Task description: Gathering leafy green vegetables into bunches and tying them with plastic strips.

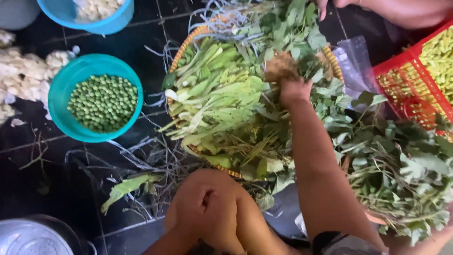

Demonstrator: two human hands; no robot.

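**Floor inventory: greens and baskets**

Surface: dark tiled floor with pale grout lines, littered with stripped fibres and stems.

Item: round woven tray, orange rim, piled with cut green stalks on one side and leafy sprigs on the other.

Item: my right hand, reaching into the leafy greens on the tray; it appears closed on a brownish clump of them, fingers blurred and largely buried in the leaves. My left hand I cannot locate; only a bent limb shows at the bottom edge, so I cannot tell its state.

Item: teal bowl of green peas, beside the tray. A second teal bowl, cut off at the top.

Item: red plastic crate, cut off at the right.

Item: loose heap of leafy stems.

Item: metal pot, partly out of frame.

Item: another person's arm at the top edge.
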